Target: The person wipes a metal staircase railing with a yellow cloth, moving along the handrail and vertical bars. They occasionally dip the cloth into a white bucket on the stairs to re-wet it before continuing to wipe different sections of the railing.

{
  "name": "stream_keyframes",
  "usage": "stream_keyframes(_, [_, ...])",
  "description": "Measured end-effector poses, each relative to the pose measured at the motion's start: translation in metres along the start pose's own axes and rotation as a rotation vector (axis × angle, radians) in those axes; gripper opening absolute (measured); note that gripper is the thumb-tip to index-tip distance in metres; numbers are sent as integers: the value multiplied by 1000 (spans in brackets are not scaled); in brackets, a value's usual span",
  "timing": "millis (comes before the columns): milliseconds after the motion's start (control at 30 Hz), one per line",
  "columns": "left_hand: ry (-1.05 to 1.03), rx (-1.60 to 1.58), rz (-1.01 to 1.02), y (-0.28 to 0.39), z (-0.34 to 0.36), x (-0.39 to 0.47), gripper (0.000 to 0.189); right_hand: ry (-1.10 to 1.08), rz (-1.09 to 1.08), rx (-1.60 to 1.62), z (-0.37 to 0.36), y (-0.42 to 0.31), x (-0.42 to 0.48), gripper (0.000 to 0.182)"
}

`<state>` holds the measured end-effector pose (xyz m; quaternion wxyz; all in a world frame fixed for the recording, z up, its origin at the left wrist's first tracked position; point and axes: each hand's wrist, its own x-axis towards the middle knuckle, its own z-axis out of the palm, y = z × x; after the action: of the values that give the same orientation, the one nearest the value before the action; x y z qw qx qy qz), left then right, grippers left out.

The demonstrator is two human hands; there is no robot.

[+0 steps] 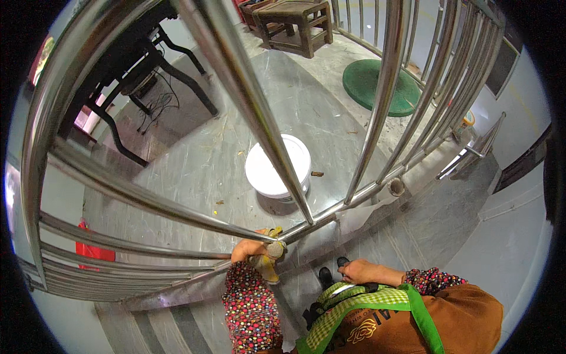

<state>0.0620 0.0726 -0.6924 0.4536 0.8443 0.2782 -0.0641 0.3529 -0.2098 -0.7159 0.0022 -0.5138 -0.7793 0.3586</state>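
Observation:
My left hand (247, 250) is shut on a yellow and greyish cloth (267, 265), wrapped about the foot of a stainless steel baluster (247, 232). The cloth also touches the bottom rail (292, 232) of the railing. My right hand (360, 271) is in front of my green checked apron (367, 301), with its fingers curled. Whether it holds anything is hidden from this angle. Beyond the bars, a white lidded plastic bucket (261, 170) stands on the grey tiled floor, close to the railing.
A wooden stool (294, 20) and a round green disc (362, 84) lie beyond the bars. At the left is a black-legged table (185, 84) with loose cables (161, 104) under it. Striped stair steps (166, 329) descend at the lower left. My dark shoes (326, 275) are below me.

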Motion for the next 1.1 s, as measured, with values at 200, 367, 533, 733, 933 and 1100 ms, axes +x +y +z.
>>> stream_keyframes(200, [748, 515, -278, 108, 46, -19, 39, -98, -49, -22, 4, -6, 2, 32])
stream_keyframes(367, [1147, 438, -389, 88, 97, -10, 41, -92, -84, -67, 2, -16, 13, 32])
stream_keyframes(533, [1272, 555, -361, 86, 107, -6, 48, 163, -108, 202, -13, -29, 14, 33])
stream_keyframes(733, [1277, 248, -403, 134, 115, -8, 79, 238, -48, 272, -32, -33, 18, 36])
stream_keyframes(933, [1372, -168, -372, 133, 183, 21, 86, 166, -39, 249, -18, -23, 10, 34])
stream_keyframes(1100, [1130, -171, -33, 163, 177, 52, 70, 297, -4, 251, -28, -13, 8, 29])
